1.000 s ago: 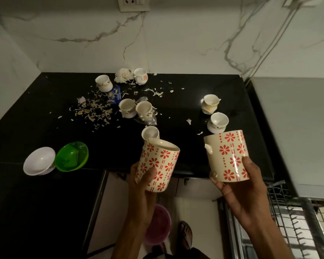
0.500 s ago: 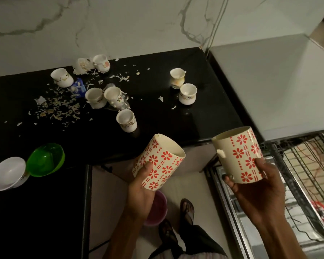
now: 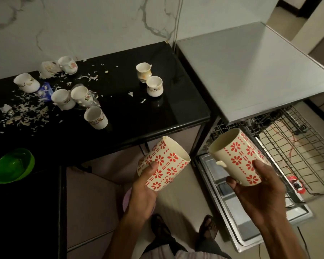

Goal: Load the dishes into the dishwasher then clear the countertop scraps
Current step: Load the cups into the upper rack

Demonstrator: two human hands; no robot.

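My left hand [image 3: 145, 186] grips a cream mug with red flowers [image 3: 166, 165], tilted with its mouth up and to the right, below the counter's front edge. My right hand [image 3: 258, 191] holds a second, matching red-flowered mug [image 3: 238, 156] in front of the open dishwasher's wire rack [image 3: 292, 146]. Several small white teacups [image 3: 95, 117] stand on the black countertop [image 3: 138, 116], with pale paper-like scraps [image 3: 24, 113] strewn at its left.
The dishwasher's steel top [image 3: 251, 68] lies right of the counter, its door [image 3: 251, 212] folded down at floor level. A green bowl [image 3: 13, 168] sits at the left on a lower black surface. My sandalled feet and a pink tub are below.
My view swung right and the dishwasher rack came into sight. Both hands carried their mugs away from the counter toward the dishwasher; the right mug now tilts over the rack.
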